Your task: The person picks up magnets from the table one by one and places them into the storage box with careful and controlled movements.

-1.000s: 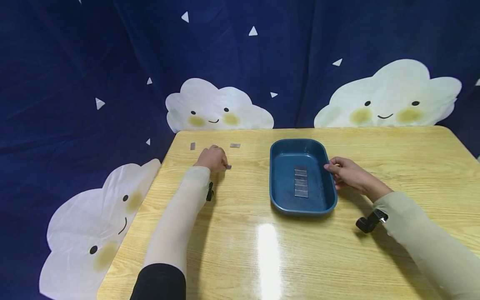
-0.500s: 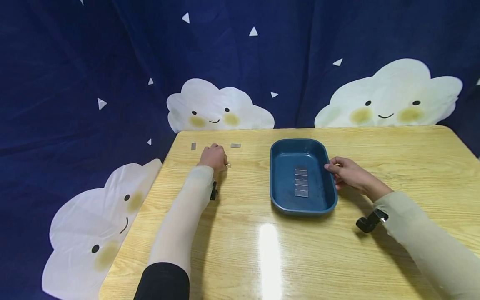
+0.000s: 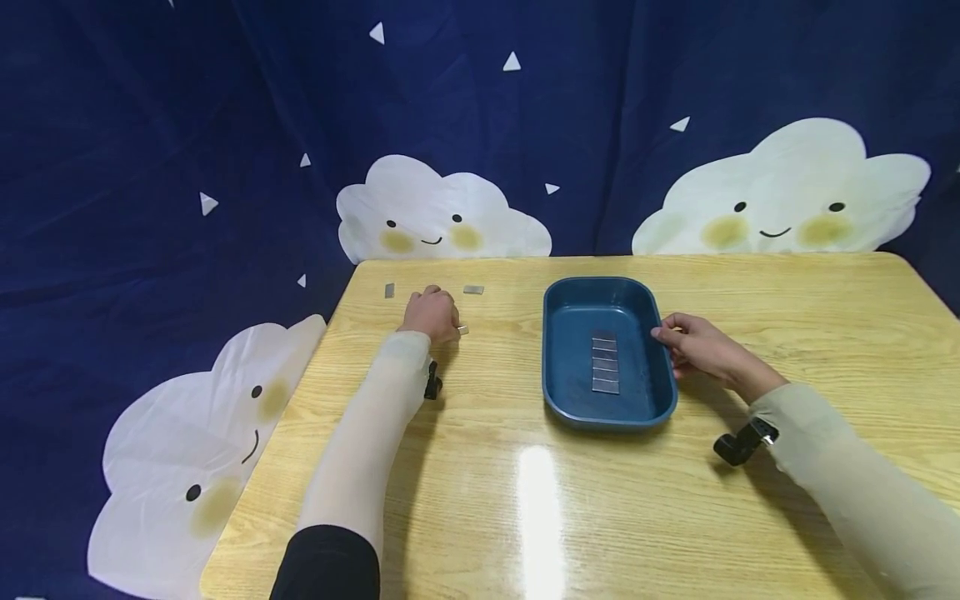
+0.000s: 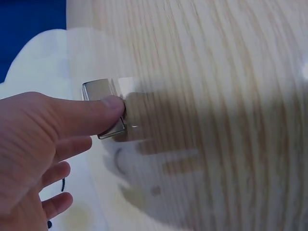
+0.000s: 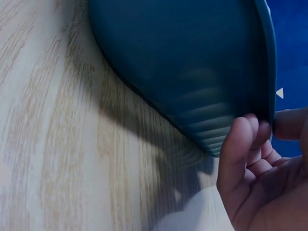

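Note:
Over the left part of the table, my left hand (image 3: 431, 315) pinches a small, shiny silver rectangular block (image 4: 97, 90). In the left wrist view the thumb lies across its face, and the block is close to the wooden surface. My right hand (image 3: 693, 343) grips the right rim of a deep blue tray (image 3: 561, 407), thumb at the rim and fingers against the outer wall. Inside the tray several similar silver blocks (image 3: 604, 364) form one column. Two more lie on the table beyond my left hand: one silver block (image 3: 389, 291) at the far left, another block (image 3: 473, 290) to its right.
The light wooden table (image 3: 480, 492) carries all of this. A dark blue curtain (image 3: 450, 100) with white clouds and triangles hangs behind it and along its left side. Each wrist wears a small black camera (image 3: 746, 442).
My left hand has shifted slightly right and away from me, and the pinched block has tilted, showing a brighter face. My right hand and the tray stay in place.

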A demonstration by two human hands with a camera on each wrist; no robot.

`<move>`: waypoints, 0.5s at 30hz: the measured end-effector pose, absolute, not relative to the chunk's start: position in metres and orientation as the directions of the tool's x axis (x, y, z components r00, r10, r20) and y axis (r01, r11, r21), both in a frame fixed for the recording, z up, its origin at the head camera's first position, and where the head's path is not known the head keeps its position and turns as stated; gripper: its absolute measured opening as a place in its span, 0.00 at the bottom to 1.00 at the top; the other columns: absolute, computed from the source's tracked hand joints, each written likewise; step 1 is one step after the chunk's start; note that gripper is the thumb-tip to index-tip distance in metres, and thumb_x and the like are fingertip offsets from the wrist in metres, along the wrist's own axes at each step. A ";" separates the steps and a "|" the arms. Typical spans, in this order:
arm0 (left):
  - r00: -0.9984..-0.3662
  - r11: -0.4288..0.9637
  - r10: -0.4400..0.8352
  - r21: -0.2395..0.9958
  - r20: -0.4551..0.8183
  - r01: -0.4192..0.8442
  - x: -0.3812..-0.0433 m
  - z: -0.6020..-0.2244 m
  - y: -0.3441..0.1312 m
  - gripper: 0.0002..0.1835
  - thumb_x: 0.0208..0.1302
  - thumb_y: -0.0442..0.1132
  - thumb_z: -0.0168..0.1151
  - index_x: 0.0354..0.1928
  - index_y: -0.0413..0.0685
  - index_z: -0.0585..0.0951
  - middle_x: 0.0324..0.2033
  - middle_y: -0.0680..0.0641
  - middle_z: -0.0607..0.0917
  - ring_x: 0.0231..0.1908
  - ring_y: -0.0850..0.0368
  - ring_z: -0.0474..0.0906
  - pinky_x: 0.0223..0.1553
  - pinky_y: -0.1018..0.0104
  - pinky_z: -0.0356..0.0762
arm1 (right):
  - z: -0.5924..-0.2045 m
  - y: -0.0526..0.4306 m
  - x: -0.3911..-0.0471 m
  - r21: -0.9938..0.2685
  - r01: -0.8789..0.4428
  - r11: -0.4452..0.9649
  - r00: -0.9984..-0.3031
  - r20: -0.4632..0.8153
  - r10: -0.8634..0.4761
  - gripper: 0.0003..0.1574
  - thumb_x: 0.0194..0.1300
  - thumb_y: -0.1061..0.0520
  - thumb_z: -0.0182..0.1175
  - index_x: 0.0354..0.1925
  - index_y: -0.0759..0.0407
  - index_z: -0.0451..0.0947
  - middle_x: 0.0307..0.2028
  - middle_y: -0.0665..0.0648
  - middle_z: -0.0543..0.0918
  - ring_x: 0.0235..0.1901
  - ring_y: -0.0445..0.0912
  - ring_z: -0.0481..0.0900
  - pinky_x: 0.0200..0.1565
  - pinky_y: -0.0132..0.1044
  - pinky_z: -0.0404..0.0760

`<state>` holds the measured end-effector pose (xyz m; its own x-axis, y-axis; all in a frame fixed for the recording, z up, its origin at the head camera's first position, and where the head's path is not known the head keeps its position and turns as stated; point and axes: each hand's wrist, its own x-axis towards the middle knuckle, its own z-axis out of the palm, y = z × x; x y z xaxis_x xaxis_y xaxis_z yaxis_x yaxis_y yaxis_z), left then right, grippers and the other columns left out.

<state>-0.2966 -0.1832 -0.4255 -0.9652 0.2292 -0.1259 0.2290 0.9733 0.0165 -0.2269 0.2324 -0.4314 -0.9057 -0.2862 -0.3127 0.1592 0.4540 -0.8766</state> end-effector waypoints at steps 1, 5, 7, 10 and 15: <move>-0.965 0.972 0.235 0.021 -0.121 0.234 -0.296 -0.425 -0.181 0.05 0.58 0.46 0.72 0.32 0.55 0.91 0.61 0.52 0.81 0.70 0.48 0.64 0.67 0.45 0.65 | -0.431 0.232 -0.227 -0.876 0.157 0.456 -0.906 -0.311 -0.286 0.18 0.78 0.52 0.46 0.47 0.68 0.62 0.20 0.48 0.70 0.21 0.38 0.74 0.27 0.35 0.81; -0.961 0.964 0.265 0.034 -0.076 0.263 -0.297 -0.417 -0.171 0.06 0.61 0.46 0.70 0.31 0.55 0.90 0.65 0.50 0.78 0.72 0.46 0.61 0.68 0.43 0.63 | -0.431 0.233 -0.227 -0.875 0.150 0.460 -0.906 -0.308 -0.289 0.17 0.78 0.52 0.46 0.46 0.68 0.62 0.21 0.49 0.70 0.21 0.38 0.74 0.27 0.35 0.82; -0.960 0.961 0.276 0.051 -0.052 0.273 -0.297 -0.410 -0.163 0.06 0.61 0.46 0.70 0.32 0.55 0.90 0.66 0.50 0.77 0.73 0.46 0.61 0.68 0.43 0.63 | -0.432 0.233 -0.227 -0.874 0.150 0.462 -0.906 -0.309 -0.291 0.17 0.78 0.52 0.46 0.46 0.68 0.62 0.22 0.49 0.70 0.22 0.38 0.74 0.27 0.36 0.82; -0.954 0.952 0.298 0.076 -0.026 0.295 -0.298 -0.396 -0.149 0.06 0.61 0.46 0.70 0.33 0.55 0.90 0.67 0.50 0.76 0.74 0.46 0.59 0.69 0.44 0.63 | -0.432 0.233 -0.228 -0.873 0.153 0.463 -0.904 -0.313 -0.290 0.17 0.78 0.52 0.45 0.47 0.68 0.62 0.22 0.49 0.71 0.22 0.38 0.74 0.27 0.36 0.82; -0.944 0.941 0.329 0.088 0.008 0.328 -0.300 -0.373 -0.122 0.06 0.60 0.48 0.69 0.32 0.56 0.90 0.67 0.52 0.76 0.75 0.48 0.58 0.69 0.45 0.63 | -0.431 0.233 -0.228 -0.870 0.163 0.465 -0.904 -0.321 -0.283 0.17 0.78 0.51 0.45 0.46 0.67 0.62 0.22 0.48 0.71 0.22 0.38 0.74 0.28 0.36 0.82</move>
